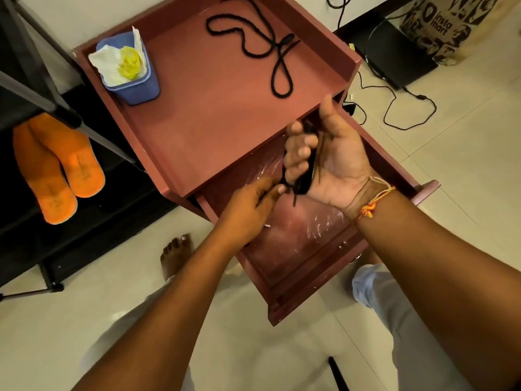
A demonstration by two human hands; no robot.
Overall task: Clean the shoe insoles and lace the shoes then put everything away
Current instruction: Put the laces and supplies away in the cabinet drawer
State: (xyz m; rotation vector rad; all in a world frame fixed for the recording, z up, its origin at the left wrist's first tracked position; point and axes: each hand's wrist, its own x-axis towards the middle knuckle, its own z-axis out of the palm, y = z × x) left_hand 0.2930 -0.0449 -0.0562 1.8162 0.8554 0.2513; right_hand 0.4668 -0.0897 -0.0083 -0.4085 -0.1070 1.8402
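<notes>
**Fingers wrapped round a black lace above the open drawer**

Right hand (324,153) palm-up, fingers curled around a bundled black lace (306,176); left hand (251,210) pinches its loose end. Second lace (265,43) lies on the cabinet top (214,103); orange insoles (59,167) rest on the rack.

Inside the right hand (324,153), the curled fingers (298,150) cover most of the bundled black lace (306,176). Just below that grip, the left hand (251,210) hides the lace end it pinches. Beneath both hands, the drawer (304,249) floor is partly covered.

The paper bag (445,26) reads "insta mart".
</notes>
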